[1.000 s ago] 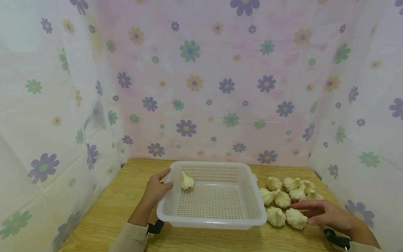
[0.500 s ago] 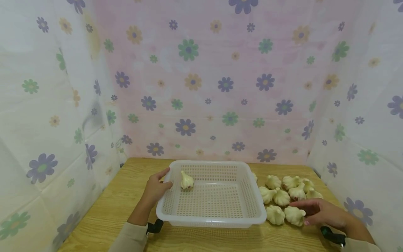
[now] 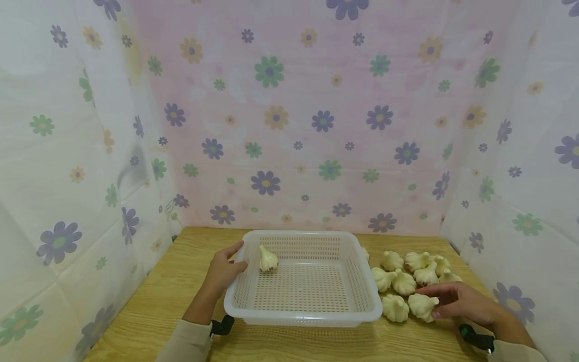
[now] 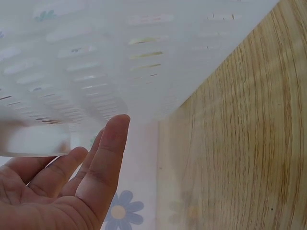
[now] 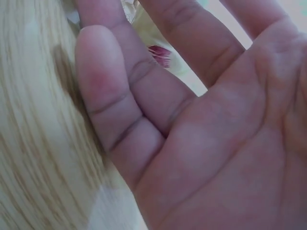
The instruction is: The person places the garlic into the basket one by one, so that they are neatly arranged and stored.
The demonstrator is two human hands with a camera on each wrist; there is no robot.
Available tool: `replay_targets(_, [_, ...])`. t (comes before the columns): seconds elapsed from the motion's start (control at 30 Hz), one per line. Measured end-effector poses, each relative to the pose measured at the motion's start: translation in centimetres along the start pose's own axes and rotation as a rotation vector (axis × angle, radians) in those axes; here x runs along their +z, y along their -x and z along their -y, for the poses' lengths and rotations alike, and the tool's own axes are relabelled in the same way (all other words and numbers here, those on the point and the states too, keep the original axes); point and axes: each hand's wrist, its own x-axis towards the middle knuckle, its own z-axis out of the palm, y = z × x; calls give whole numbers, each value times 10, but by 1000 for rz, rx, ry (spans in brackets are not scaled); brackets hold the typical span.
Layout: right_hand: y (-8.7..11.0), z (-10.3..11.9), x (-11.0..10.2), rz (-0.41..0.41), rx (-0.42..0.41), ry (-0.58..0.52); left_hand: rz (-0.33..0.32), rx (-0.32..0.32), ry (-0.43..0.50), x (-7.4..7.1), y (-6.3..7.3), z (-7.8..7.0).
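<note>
A white perforated plastic basket [image 3: 303, 318] stands on the wooden table. My left hand [image 3: 224, 269] grips its left rim, thumb over the edge; in the left wrist view several fingers [image 4: 109, 153] lie along the outside, under the rim. One garlic bulb [image 3: 268, 259] rests inside at the back left. To the right of the basket, my right hand [image 3: 463, 304] pinches another garlic bulb [image 3: 421, 306], index finger behind it and thumb at its right side. That bulb sits at the front of a group. In the right wrist view the palm and fingers mostly hide the garlic.
Several more garlic bulbs [image 3: 404, 283] lie close together behind the pinched one, and one bulb [image 3: 395, 308] sits between it and the basket. Part of a bulb [image 3: 365, 254] shows behind the basket's right rim. Flowered cloth [image 3: 298, 125] hangs around the table's back and sides.
My right hand has closed in leftward on the front bulb, its thumb now against it. The bulb has turned and shifted slightly. The left hand and basket have stayed put.
</note>
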Motion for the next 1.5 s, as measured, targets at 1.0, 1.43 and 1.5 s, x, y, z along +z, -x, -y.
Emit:
replay_targets(1.0, [10,6,5,-151,24,72,7,-8,-26,-2,0,-2])
replay_targets(1.43, [12,24,14,-480,128,385,23,13,-2,-2,3,-2])
replay_targets(1.5, [11,27,16,-516,127,397,21,16,-1,-1,4,-2])
